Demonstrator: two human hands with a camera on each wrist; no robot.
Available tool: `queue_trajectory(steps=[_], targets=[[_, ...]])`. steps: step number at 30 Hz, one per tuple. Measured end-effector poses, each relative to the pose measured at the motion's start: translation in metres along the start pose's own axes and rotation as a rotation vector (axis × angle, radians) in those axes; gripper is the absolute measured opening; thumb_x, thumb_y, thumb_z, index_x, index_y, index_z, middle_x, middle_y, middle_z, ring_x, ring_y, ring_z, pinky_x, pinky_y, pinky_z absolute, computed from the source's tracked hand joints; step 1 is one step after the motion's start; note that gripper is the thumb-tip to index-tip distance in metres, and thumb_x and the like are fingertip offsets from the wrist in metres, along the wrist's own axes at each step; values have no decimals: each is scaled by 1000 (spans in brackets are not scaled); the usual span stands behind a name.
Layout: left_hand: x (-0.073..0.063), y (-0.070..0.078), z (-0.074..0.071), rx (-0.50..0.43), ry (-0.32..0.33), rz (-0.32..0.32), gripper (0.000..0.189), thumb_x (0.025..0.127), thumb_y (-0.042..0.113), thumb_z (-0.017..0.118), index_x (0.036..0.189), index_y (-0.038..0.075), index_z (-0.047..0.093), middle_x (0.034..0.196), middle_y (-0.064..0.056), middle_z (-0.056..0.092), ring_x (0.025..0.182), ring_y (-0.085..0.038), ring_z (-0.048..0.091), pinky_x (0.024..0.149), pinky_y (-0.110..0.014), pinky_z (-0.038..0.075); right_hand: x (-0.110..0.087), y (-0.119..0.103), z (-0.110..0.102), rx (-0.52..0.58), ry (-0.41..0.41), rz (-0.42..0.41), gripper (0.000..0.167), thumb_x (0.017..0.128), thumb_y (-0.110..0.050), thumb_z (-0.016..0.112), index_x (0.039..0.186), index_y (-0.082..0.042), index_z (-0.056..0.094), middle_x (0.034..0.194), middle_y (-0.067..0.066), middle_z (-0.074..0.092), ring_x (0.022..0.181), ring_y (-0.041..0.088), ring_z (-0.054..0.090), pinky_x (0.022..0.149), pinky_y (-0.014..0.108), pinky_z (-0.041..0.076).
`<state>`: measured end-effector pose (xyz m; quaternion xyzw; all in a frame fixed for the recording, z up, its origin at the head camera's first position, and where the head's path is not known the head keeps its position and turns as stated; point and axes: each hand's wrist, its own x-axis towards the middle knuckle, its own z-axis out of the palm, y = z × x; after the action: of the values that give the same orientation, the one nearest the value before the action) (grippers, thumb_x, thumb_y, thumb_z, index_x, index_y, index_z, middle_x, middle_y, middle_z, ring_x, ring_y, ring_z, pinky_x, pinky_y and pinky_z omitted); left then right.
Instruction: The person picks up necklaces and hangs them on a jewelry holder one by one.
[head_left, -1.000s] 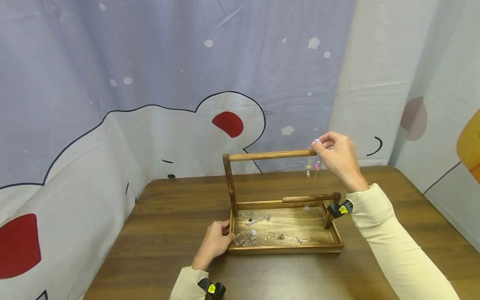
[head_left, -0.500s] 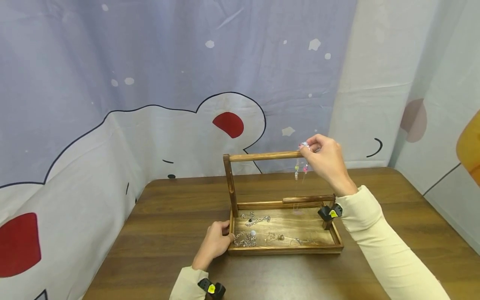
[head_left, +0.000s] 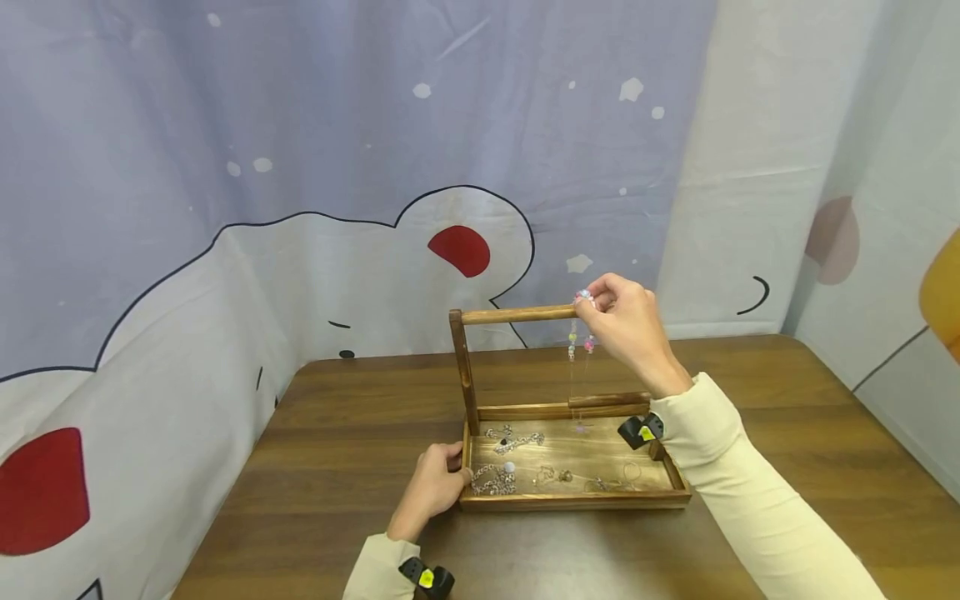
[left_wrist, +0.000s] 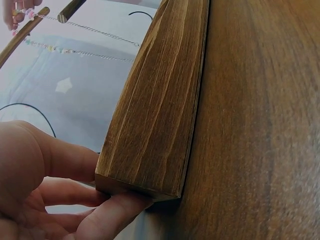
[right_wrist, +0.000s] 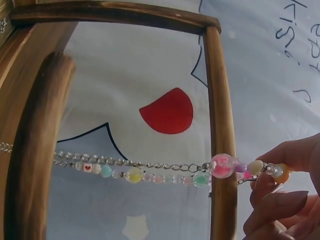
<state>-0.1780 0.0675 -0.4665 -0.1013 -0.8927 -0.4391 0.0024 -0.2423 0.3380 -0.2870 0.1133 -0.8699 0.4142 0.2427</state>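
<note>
The right hand [head_left: 628,325] is raised at the upper bar [head_left: 517,314], its thumb and forefinger pinching the beads of a necklace [right_wrist: 222,166]. The necklace lies at the bar near the fingertips and hangs in two strands, one plain silver chain and one strung with pastel beads, among them a yellow one, a green one and a white one with a red heart. In the right wrist view a large pink bead sits against the bar, and the strands run down past the lower bar [head_left: 611,400], passing behind it. The left hand [head_left: 431,487] is low at the left end of the wooden tray [head_left: 573,502], gripping its wall between thumb and fingers. An upright post [head_left: 462,367] rises from that end and carries the upper bar; the lower bar is at the tray's right side. In the tray, two silver chains [head_left: 495,481] lie in separate heaps on the left, one nearer the front, with small gold-coloured pieces [head_left: 547,475] towards the middle. The tray stands on a brown table [head_left: 360,417], in front of a printed curtain [head_left: 345,108]. Both forearms wear cream sleeves [head_left: 757,483], with a black device [head_left: 641,431] at each wrist.
</note>
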Motion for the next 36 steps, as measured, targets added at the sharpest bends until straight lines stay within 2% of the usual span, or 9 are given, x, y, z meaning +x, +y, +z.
queue_trajectory(steps=[15, 26, 36], targets=[[0, 1, 2, -1, 8, -26, 45, 75, -1, 59, 119, -12, 54, 103, -23, 64, 91, -22, 62, 72, -33, 51, -5, -18, 16, 50, -56, -41, 10, 83, -21, 59, 84, -11, 61, 64, 0, 59, 47, 12, 55, 53, 30, 41], [0, 1, 0, -10, 1, -26, 45, 76, -1, 59, 119, -11, 54, 101, -22, 65, 91, -23, 62, 72, -34, 50, -5, -28, 30, 53, -79, -79, 12, 84, -21, 59, 85, -10, 62, 65, -1, 60, 54, 12, 56, 56, 30, 42], [0, -1, 2, -4, -12, -34, 45, 77, -1, 59, 120, -11, 53, 100, -21, 66, 88, -20, 62, 70, -33, 50, -5, -39, 44, 83, -114, -82, 10, 84, -20, 59, 84, -11, 61, 65, -2, 61, 49, 11, 55, 55, 30, 42]])
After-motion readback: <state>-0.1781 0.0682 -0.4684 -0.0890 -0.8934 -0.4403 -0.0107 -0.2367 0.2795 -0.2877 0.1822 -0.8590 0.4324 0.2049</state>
